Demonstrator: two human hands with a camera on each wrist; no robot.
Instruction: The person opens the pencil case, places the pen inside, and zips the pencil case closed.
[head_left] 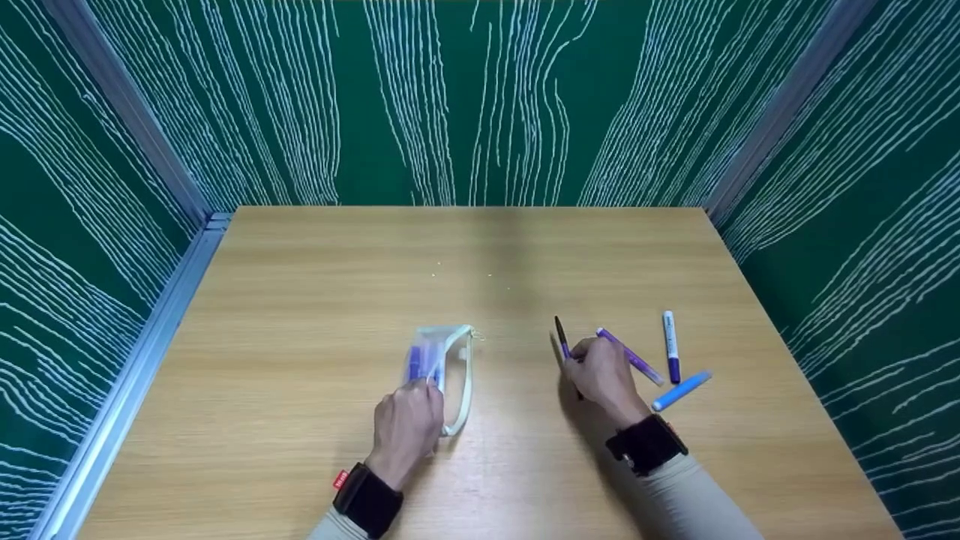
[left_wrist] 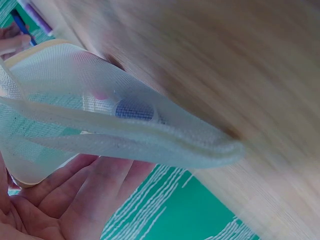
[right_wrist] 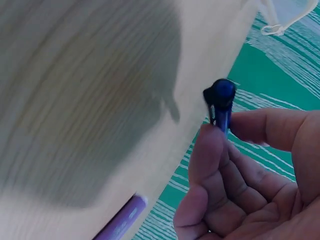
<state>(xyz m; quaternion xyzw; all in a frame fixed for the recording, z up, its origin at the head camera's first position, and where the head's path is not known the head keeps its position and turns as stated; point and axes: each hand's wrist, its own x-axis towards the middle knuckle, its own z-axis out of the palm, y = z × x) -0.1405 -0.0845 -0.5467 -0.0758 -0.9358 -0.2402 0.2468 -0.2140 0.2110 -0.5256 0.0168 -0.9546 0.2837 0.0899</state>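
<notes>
Right wrist view shows your right hand (head_left: 604, 375) pinching a dark blue pen (right_wrist: 225, 100) between thumb and fingers, its clipped end standing out past the fingertips. From the head view, that pen slants away from you, over the wood to the right of the pouch. Your left hand (head_left: 409, 420) grips the near end of a see-through mesh pouch (head_left: 468, 390), with violet-blue contents (head_left: 425, 364) showing through its far part. The pouch's pale zipped edge bows apart on the side facing your right hand (a gap wide enough to see into), and a small zip pull (head_left: 478, 335) sits at its far corner.

Between the pouch and the pen you have a broad stretch of bare wood. On the other side, your right hand has less room: a purple marker (head_left: 641, 365) lies just beside your fingers, though you cannot tell whether they touch. Past it lie a white marker with a purple cap (head_left: 670, 345) and a blue marker (head_left: 682, 391), the latter close to your wrist strap (head_left: 647, 444).

Farther out, the tabletop (head_left: 300, 300) runs well beyond both hands to its far edge, where green panels (head_left: 510, 97) with white lines rise. A metal rail (head_left: 127, 382) borders the left edge.
</notes>
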